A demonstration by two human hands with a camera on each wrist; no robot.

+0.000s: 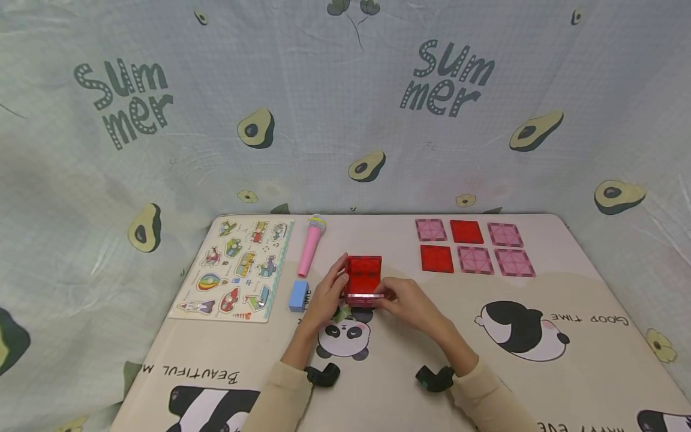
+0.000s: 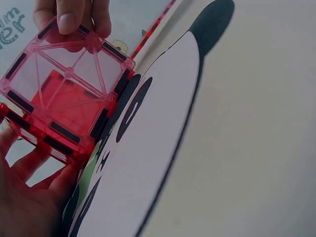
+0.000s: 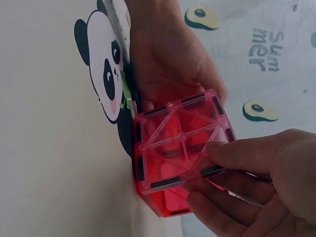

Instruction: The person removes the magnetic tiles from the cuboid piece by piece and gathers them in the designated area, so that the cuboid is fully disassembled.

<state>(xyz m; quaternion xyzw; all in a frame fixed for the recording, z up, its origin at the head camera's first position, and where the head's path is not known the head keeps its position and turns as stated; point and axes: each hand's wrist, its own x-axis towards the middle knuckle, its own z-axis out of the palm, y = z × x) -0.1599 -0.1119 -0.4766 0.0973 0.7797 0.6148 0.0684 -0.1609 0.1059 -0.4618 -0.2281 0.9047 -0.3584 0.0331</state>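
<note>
In the head view, a small box shape of red magnetic tiles [image 1: 363, 273] stands on the table between the hands. A pink magnetic tile [image 3: 181, 135], see-through with diagonal ribs, stands upright at its near side. My right hand [image 1: 410, 303] pinches that pink tile at its edge, thumb on the near face and fingers behind, as the right wrist view shows. My left hand [image 1: 324, 300] rests with extended fingers along the outside of the red left wall. In the left wrist view, the left fingers [image 2: 32, 165] touch the red tile from outside.
Pink tiles [image 1: 475, 260] and red tiles [image 1: 437, 258] lie flat in two rows at the back right. To the left are a blue block [image 1: 298, 296], a pink toy microphone [image 1: 310, 249] and a picture puzzle board [image 1: 232, 270]. A printed curtain [image 1: 324, 90] hangs behind the table.
</note>
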